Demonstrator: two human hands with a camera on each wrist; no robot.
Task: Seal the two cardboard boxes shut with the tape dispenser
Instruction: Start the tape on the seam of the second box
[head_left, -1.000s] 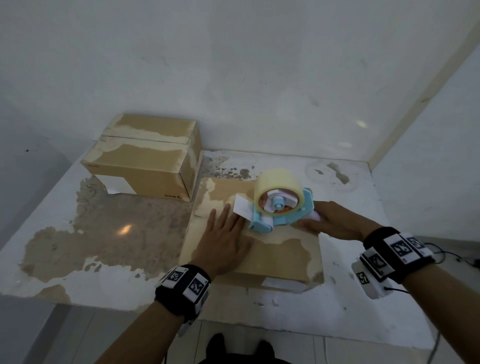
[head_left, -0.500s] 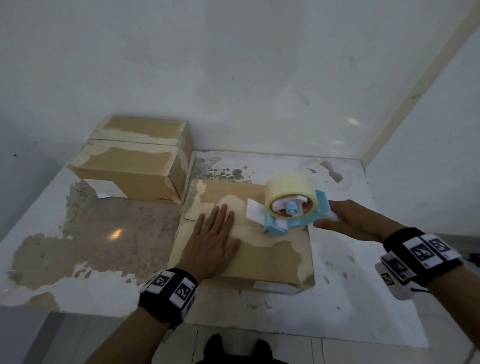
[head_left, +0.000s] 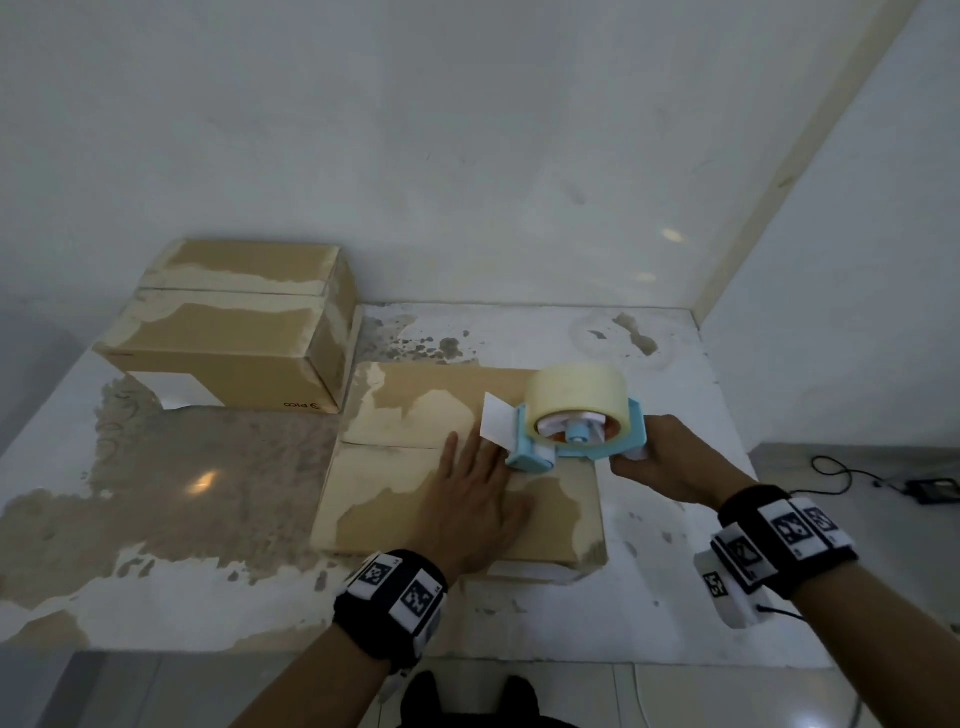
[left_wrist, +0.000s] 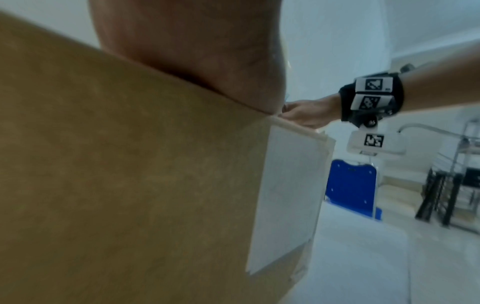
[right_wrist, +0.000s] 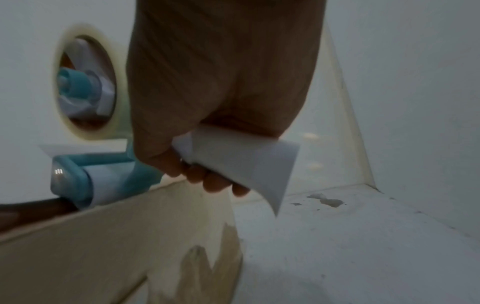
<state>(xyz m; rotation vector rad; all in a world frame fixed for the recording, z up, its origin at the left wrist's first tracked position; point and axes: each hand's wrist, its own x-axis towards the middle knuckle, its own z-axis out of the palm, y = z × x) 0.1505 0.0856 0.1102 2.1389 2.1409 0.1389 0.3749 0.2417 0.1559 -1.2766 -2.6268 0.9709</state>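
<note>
Left hand (head_left: 475, 506) flat on the top of the near cardboard box (head_left: 395, 499), fingers straight and spread, palm across the lower flap just beside the centre seam, fingertips reaching toward the dispenser's roller; a wide, pressing grip holding nothing. In the left wrist view, heel of the same hand (left_wrist: 187, 47) pressed on the box's upper edge, brown side wall (left_wrist: 116, 185) filling the frame, a white label (left_wrist: 288, 195) on that wall. Right hand (head_left: 667, 470) wrapped round the white handle of the tape dispenser (head_left: 582, 431), a narrow closed grip on it; in the right wrist view, fingers (right_wrist: 215, 183) curled under the handle, the pale blue frame and roller (right_wrist: 85, 181) low at the box's top right edge. Dispenser blue-bodied, carrying a cream tape roll (head_left: 576, 392), roller end on or just above the box top near the seam, contact not certain; a white tab (head_left: 496, 423) sticking up from its front. Second cardboard box (head_left: 234, 332) further back and to the left on the bench (head_left: 675, 597), well apart from both hands, close to the wall, flaps down. Bench surface white with large worn brown patches. Black wrist bands with square markers on both forearms.
</note>
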